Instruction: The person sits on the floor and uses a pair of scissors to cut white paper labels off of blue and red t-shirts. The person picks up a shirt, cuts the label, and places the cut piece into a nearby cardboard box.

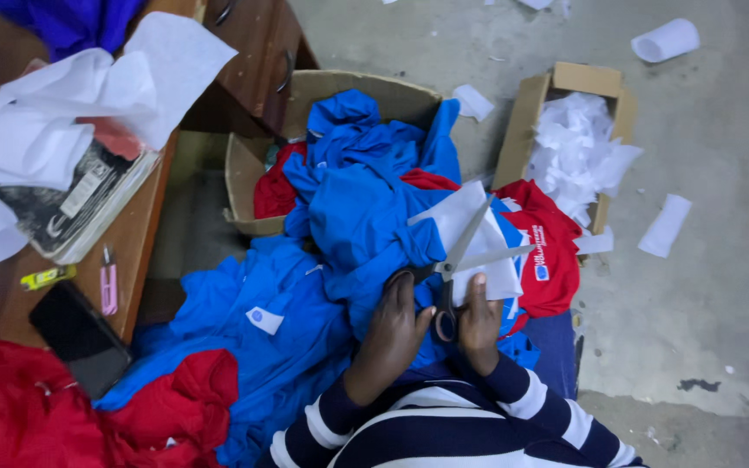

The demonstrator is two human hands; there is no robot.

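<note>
Two hands meet at the middle of the view over a heap of blue cloth: the left hand (394, 322) is curled with its fingers through the dark handle loops of a pair of scissors (461, 260), and the right hand (479, 319) pinches the near edge of a white backing sheet (477, 241) that lies on the blue garment (353, 221). The scissors stand open, their two pale blades spread in a narrow fork over the white sheet, tips pointing up and to the right, well clear of the right fingers. To cut cleanly here it seems wise to keep the sheet pulled taut with the pinching hand, lift it off the blue cloth beneath so only the white layer sits between the blades, and close them in short bites. Room is tight: more blue and red cloth (548, 251) crowds the lap on all sides, a cardboard box (244, 169) packed with the same garments sits just beyond, and a smaller box of white scraps (526, 113) stands to the right on the concrete floor (721, 260). At the left the wooden bench (140, 234) edge runs close beside the cloth, carrying a dark phone (80, 336), a book (71, 204) under loose white sheets and small tools; the freest space lies to the right, over the bare floor
</note>
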